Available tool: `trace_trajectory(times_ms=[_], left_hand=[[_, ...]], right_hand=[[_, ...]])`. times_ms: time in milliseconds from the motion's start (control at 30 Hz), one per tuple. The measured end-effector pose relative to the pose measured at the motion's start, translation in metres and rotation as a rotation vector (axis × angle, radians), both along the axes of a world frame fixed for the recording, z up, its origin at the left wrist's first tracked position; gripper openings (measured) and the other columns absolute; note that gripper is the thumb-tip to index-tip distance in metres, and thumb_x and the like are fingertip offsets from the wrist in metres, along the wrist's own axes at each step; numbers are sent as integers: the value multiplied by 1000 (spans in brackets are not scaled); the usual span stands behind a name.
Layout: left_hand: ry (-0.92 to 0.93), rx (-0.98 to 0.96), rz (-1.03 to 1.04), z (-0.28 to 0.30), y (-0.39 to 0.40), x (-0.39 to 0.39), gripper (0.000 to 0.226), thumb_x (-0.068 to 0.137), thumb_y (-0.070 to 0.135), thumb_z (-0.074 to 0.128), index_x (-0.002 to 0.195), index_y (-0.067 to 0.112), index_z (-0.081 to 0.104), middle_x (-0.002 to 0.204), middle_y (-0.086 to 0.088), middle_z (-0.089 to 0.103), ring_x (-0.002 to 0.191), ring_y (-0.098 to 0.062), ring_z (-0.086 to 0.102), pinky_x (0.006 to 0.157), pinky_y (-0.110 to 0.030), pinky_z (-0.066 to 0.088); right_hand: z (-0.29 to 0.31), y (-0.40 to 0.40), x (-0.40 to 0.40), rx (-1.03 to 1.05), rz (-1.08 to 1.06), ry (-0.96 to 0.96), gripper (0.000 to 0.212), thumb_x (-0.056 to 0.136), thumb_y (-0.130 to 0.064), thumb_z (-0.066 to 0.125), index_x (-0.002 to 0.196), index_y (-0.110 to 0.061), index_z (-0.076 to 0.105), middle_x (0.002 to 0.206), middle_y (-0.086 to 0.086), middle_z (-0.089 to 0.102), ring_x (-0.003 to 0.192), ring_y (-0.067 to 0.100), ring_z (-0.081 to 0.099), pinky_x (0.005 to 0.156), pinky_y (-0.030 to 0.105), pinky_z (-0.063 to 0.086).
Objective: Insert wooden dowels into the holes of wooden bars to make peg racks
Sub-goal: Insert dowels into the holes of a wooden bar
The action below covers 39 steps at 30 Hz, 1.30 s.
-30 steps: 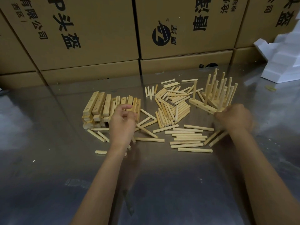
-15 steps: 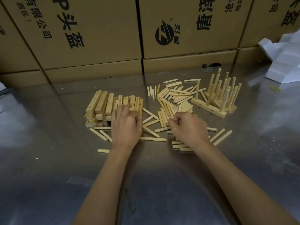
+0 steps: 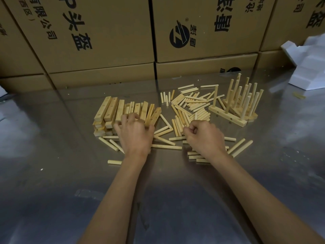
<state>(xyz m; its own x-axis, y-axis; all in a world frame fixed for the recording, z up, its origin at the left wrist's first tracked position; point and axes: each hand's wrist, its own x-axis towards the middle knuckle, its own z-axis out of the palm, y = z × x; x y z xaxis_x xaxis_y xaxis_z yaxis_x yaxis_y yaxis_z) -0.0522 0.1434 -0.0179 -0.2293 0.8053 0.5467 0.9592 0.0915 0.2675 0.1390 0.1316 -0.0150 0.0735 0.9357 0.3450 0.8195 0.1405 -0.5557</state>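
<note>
- Since the frame a second earlier, the right hand (image 3: 204,136) has come in from beside the finished racks to the middle of the dowel scatter; the left hand (image 3: 134,132) has pushed further into the stack of bars.
- Left hand: fingers curled over the near ends of the wooden bars (image 3: 123,110), apparently taking hold of one; which bar cannot be told.
- Right hand: fist curled over the loose dowels (image 3: 190,106); whether it pinches a dowel cannot be told.
- Done: a cluster of peg racks (image 3: 241,106) stands upright at right on the steel surface (image 3: 52,173). The nearest rack carries two dowels with open holes showing, so it looks unfinished. The racks overlap, several, exact count unclear.
- Left: roughly a dozen or more bars stacked in layers, and several dozen dowels lying loose, too many to count. In judgement, most of the work remains.
- Behind: cardboard cartons (image 3: 105,41); white foam (image 3: 309,67) at far right.
</note>
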Motion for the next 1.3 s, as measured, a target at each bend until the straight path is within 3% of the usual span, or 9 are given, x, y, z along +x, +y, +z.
trace_trajectory(times_ms=[133, 333, 433, 500, 633, 767, 900, 1067, 1300], left_hand=[[-380, 175, -80, 14, -7, -6, 28, 91, 32, 67, 72, 12, 74, 118, 2, 66, 121, -16, 43, 103, -41, 26], [-972, 43, -373, 34, -26, 4, 17, 88, 36, 73, 77, 24, 77, 112, 18, 69, 112, 4, 56, 92, -19, 40], [-1000, -96, -554, 38, -33, 15, 8, 86, 32, 75, 89, 25, 79, 103, 20, 73, 100, 10, 62, 94, -24, 47], [-970, -191, -615, 37, -35, 20, 11, 85, 31, 76, 95, 26, 77, 101, 18, 75, 96, 6, 66, 88, -22, 50], [-1138, -395, -719, 38, -37, 24, 27, 88, 22, 74, 112, 17, 63, 106, -2, 77, 94, -19, 74, 80, -26, 58], [-1187, -552, -903, 38, -41, 23, 53, 83, 30, 75, 131, 36, 53, 108, -10, 74, 86, -32, 74, 74, -33, 60], [-1332, -600, -943, 38, -38, 17, 72, 80, 16, 75, 140, 43, 48, 115, -23, 65, 83, -38, 73, 70, -40, 61], [-1558, -499, -893, 34, -30, 5, 102, 76, 2, 74, 150, 52, 26, 121, -25, 62, 98, -45, 70, 74, -50, 60], [-1691, -458, -890, 31, -25, 0, 105, 60, 3, 82, 142, 50, 37, 88, -16, 73, 82, -34, 72, 66, -47, 61]], right_hand=[[2, 2, -1, -23, 17, 148, 33, 92, -33, 58, 63, -19, 59, 55, -6, 58, 57, 8, 55, 52, 25, 34], [19, -1, -1, -358, 179, 875, 31, 95, -50, 58, 96, -22, 72, 82, -1, 76, 62, 4, 60, 58, 19, 47], [27, 1, 7, -411, 226, 1274, 39, 90, -49, 63, 109, -16, 71, 92, 5, 74, 68, 12, 62, 60, 24, 51], [29, 5, 16, -374, 245, 1387, 41, 91, -42, 64, 115, -9, 68, 97, 7, 69, 69, 13, 61, 60, 24, 50], [32, 4, 26, -303, 360, 1166, 35, 94, -39, 62, 111, -9, 68, 95, 3, 68, 74, 14, 59, 63, 26, 48], [34, -8, 16, -294, 512, 775, 32, 87, -53, 65, 104, -27, 75, 84, -4, 70, 70, 7, 59, 58, 20, 47], [39, -5, 18, -211, 388, 647, 36, 88, -59, 59, 106, -30, 69, 79, -10, 72, 66, 4, 64, 58, 20, 51], [28, 13, 55, -98, 214, 186, 11, 95, -21, 63, 100, -23, 73, 99, -9, 69, 99, 11, 60, 94, 40, 50], [-6, 8, 9, -42, 342, -206, 17, 87, -33, 67, 103, -30, 72, 99, -7, 55, 104, 15, 40, 82, 31, 26]])
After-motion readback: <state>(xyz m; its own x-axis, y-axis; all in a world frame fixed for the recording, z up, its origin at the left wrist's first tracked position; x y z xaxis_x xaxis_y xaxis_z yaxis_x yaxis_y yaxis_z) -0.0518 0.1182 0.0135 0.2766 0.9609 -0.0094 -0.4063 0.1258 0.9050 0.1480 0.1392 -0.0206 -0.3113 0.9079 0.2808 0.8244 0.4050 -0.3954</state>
